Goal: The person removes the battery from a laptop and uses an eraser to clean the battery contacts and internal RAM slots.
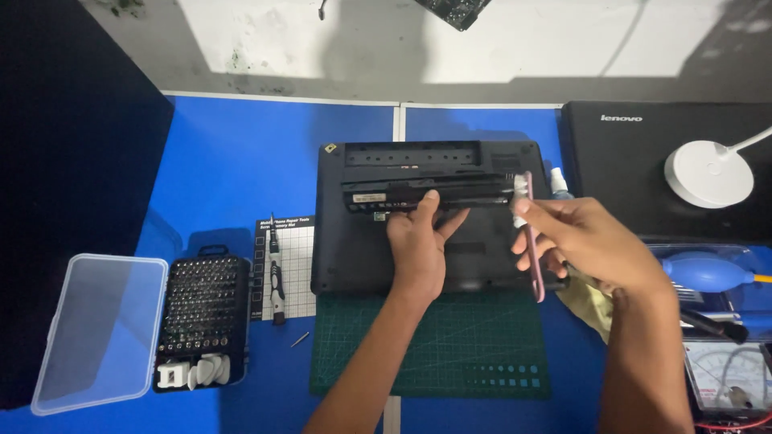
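Blue table (241, 161): left hand (418, 245) is gripping the stiff, weighty battery (426, 195) mid-length; right hand (583, 237) is pinching a light pink brush (534, 265) at its end.

A screwdriver bit case (203, 321), its clear lid (98, 329), a white lamp (709, 173) and a blue air blower (708, 272) lie about.

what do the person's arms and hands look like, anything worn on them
Both arms are bare from the frame edge to the fingers: no sleeves, gloves, watch, rings or bands show. The left hand and right hand each show slim fingers with short nails. No markings or cables are visible on either arm.
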